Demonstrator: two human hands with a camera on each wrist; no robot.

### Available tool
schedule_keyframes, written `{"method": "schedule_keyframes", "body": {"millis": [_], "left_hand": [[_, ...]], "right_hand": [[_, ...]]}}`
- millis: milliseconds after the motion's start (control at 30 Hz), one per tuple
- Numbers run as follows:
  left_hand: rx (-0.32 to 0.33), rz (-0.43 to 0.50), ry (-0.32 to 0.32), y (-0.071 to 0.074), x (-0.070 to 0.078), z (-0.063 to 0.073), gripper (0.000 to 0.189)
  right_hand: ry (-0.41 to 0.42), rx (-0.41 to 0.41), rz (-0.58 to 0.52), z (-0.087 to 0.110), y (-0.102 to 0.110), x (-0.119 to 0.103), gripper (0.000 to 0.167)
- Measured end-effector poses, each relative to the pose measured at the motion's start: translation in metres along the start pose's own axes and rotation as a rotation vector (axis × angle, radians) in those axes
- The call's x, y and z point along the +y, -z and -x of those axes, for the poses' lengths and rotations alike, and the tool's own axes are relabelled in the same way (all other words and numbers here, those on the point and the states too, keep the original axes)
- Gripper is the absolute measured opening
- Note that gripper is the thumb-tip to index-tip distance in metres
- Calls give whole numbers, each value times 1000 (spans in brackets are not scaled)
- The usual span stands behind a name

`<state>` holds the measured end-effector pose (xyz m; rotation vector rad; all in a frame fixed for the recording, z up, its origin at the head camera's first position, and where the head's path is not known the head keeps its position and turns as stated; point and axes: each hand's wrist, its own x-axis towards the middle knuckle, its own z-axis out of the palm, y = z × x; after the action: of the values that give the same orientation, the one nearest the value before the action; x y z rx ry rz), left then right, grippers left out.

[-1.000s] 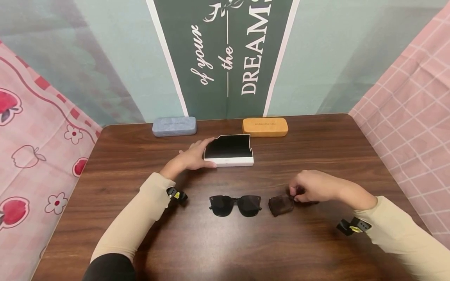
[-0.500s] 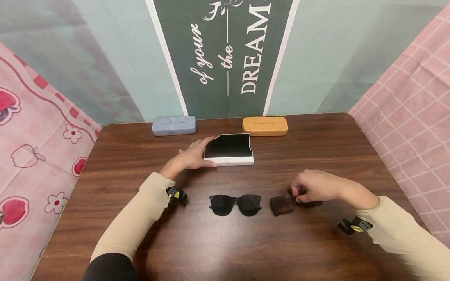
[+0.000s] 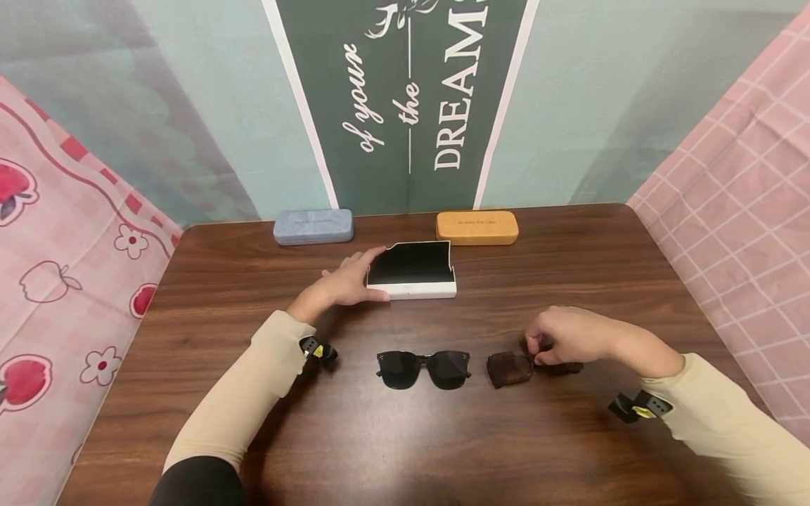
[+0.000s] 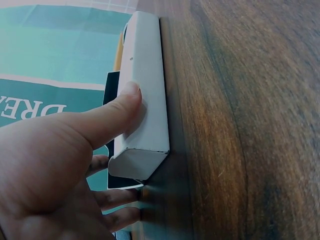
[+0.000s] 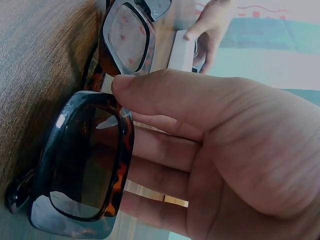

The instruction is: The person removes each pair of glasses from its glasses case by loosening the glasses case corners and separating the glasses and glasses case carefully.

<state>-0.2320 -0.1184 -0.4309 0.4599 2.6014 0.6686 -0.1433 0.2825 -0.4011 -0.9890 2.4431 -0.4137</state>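
Wooden table: tortoiseshell sunglasses beneath right hand, pinched at bridge; left hand gripping end of white case.

From my end the head view arrives evenly bright, with a soft pale glare on the near middle of the desk and a dark shadow beside the left sleeve. The wide lens makes the side curtains lean outward. My left wrist feed looks dimmer and bluish, a faint thumb shadow on the white case. On the right wrist feed, the upper right washes out and highlights streak the tortoiseshell sunglasses.
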Motion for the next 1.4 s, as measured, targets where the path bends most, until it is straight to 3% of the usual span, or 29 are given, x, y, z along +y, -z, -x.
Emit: {"method": "schedule_keyframes", "body": {"millis": [233, 533, 867, 1400], "left_hand": [[0, -3, -3, 1, 4, 2, 102], [-3, -3, -1, 0, 2, 2, 102], [3, -1, -6, 0, 1, 1, 102], [4, 2, -11, -1, 0, 3, 102]], "right_hand": [[-5, 7, 32, 1, -1, -1, 27], [8, 14, -4, 2, -2, -2, 26], [11, 72, -20, -4, 5, 4, 3], [-110, 224, -94, -45, 30, 3, 16]]}}
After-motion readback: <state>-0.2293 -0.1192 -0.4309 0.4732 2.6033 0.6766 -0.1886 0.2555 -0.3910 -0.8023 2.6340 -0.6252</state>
